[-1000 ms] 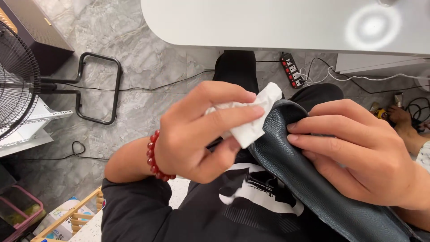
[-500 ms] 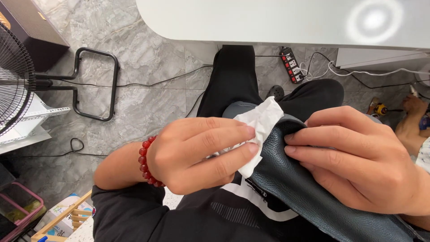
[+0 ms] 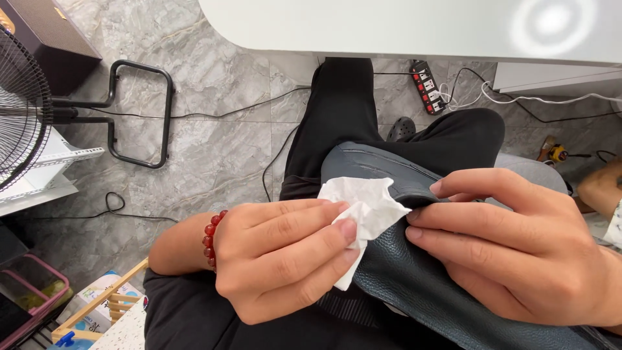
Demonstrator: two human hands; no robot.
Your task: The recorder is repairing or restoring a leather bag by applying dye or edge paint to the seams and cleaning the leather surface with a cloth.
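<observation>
My left hand, with a red bead bracelet on the wrist, pinches a crumpled white tissue and presses it against a dark grey grained leather item lying over my lap. My right hand grips that leather item from the right, fingers laid over its upper edge close to the tissue. A stitched edge of the leather curves up above the tissue. My legs in black trousers stretch out under it.
A white table edge runs across the top. On the grey marble floor lie a power strip with cables, a black metal frame and a fan at left. A wooden rack sits lower left.
Both hands and the leather item have dropped lower in view. My left hand has slid the tissue down and along the leather's edge, exposing more of the stitched upper part.
</observation>
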